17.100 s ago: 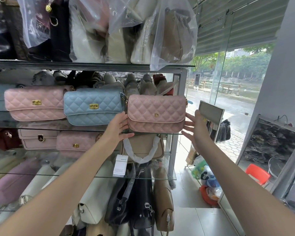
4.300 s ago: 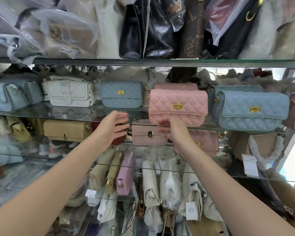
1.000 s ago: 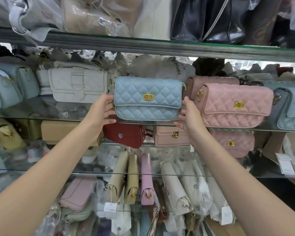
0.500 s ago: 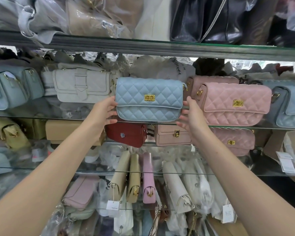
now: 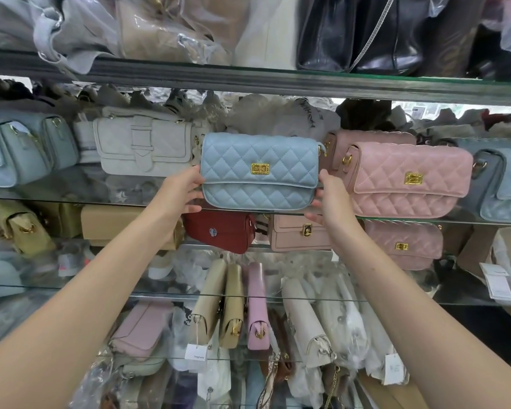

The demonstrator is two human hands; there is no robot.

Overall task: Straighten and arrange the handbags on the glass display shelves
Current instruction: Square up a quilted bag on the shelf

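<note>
A light blue quilted handbag [image 5: 258, 172] with a gold clasp stands upright at the front of a glass shelf [image 5: 106, 200]. My left hand [image 5: 180, 190] grips its left end and my right hand [image 5: 329, 199] grips its right end. A pink quilted handbag [image 5: 407, 181] sits just to its right, with a second pink bag [image 5: 375, 137] behind that. A white buckled handbag [image 5: 143, 144] stands to the left, set further back.
More blue bags sit at the far left [image 5: 21, 149] and far right [image 5: 502, 181]. The shelf below holds a red bag [image 5: 219, 231], a beige-pink bag [image 5: 298, 234] and a pink quilted bag [image 5: 401, 243]. Lower shelves hold wrapped, tagged bags; plastic-wrapped bags crowd the top shelf.
Both hands have kept hold of the blue bag's ends over the last second. The bag sits a little more squarely; earlier I handled the pink bags to the right.
</note>
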